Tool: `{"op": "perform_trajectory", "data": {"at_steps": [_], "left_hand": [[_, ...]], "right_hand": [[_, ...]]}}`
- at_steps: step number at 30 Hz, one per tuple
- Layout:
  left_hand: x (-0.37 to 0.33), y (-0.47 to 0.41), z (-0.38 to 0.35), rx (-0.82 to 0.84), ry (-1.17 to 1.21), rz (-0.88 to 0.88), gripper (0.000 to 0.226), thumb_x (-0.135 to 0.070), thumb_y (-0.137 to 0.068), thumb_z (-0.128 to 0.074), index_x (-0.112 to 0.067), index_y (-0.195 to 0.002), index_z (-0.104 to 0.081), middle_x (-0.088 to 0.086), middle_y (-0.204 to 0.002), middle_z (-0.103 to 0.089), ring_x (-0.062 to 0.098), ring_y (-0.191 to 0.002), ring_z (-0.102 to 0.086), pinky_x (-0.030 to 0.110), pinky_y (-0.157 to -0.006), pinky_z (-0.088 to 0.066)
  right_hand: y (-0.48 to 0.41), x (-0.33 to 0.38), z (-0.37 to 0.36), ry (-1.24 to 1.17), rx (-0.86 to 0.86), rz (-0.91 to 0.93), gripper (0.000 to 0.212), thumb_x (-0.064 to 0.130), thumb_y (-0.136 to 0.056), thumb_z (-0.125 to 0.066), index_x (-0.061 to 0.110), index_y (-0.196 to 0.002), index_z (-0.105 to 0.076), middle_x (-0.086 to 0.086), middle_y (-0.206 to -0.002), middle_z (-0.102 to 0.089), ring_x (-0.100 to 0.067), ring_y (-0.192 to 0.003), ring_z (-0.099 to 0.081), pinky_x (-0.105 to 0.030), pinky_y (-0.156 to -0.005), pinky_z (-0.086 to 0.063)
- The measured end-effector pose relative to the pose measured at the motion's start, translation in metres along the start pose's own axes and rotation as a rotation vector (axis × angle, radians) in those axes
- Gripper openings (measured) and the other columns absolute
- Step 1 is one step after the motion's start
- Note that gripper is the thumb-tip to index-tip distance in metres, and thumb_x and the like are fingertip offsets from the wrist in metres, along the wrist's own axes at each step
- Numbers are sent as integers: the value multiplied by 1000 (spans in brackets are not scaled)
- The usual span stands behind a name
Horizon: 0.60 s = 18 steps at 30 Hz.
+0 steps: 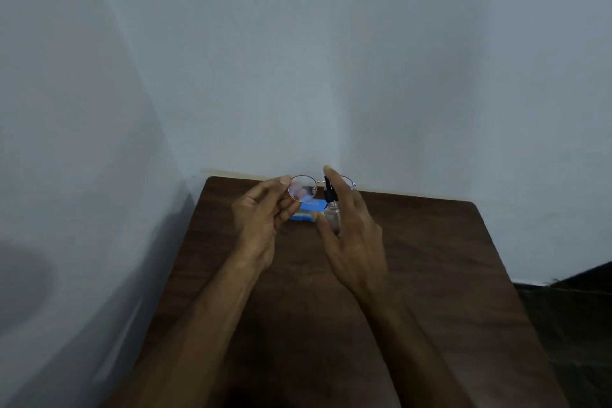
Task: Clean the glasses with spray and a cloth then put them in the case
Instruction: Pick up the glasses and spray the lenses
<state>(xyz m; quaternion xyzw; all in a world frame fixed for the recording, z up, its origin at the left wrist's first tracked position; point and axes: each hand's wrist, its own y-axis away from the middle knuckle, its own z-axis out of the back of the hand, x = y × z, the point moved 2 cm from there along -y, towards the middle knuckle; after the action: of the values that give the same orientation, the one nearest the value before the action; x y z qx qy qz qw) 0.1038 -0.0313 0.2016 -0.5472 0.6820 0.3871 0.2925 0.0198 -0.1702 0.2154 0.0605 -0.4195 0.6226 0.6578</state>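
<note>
My left hand [261,219] pinches the thin-rimmed round glasses [303,188] at the edge of their left lens, holding them up above the far part of the table. My right hand [347,228] grips a small clear spray bottle [332,214] with a black nozzle, its index finger raised over the top of the nozzle. The bottle stands just right of the left lens, in front of the glasses' bridge. The right lens is mostly hidden behind my right hand. A blue case [306,210] lies on the table behind and below my hands.
The dark wooden table [430,258] stands in a corner, with pale walls close behind it and to the left. Dark floor shows past the table's right edge. No cloth can be made out.
</note>
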Motion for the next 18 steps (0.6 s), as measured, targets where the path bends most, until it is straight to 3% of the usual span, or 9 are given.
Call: {"op": "perform_trajectory", "data": {"at_steps": [3,6,8,12,18], "left_hand": [[-4,3,-2,5,-2,-13,9,-5,-98,-70,-5,-103,-78,7,-92,-82,19,-80,-81,25,-71,-65],[-7,4,-2,11,-1,-21,9,-5,-98,-69,-7,-101,-78,7,-90,-83,19,-80,-81,25,-72,-65],[-7,3,0,9,2,-22,10,-5,-98,-69,-7,-103,-78,8,-93,-83,20,-84,-81,27,-74,-66],[-9,0,2,-11,-10,-21,11,-6,-98,-70,-7,-106,-78,8,-96,-83,21,-86,-81,28,-73,-66],[-8,3,1,-11,-36,-31,9,-7,-98,-70,-8,-102,-78,4,-93,-83,19,-85,-81,28,-74,-66]], "right_hand": [[1,5,-5,121,-36,-22,79,15,-96,-70,43,-158,-29,-2,-152,-55,-19,-92,-72,-34,-63,-59],[0,9,-10,235,-36,-63,72,10,-94,-67,39,-151,-33,-7,-140,-63,-19,-73,-67,-24,-55,-42],[0,11,-12,268,-46,-84,71,9,-92,-68,37,-150,-36,-7,-136,-64,-20,-71,-67,-18,-53,-32],[-1,11,-14,268,-37,-133,74,16,-95,-67,39,-156,-32,-4,-138,-60,-20,-77,-67,-27,-57,-44],[-8,13,-12,328,-88,-132,66,15,-94,-65,35,-150,-36,-7,-120,-63,-17,-69,-60,-30,-52,-49]]}}
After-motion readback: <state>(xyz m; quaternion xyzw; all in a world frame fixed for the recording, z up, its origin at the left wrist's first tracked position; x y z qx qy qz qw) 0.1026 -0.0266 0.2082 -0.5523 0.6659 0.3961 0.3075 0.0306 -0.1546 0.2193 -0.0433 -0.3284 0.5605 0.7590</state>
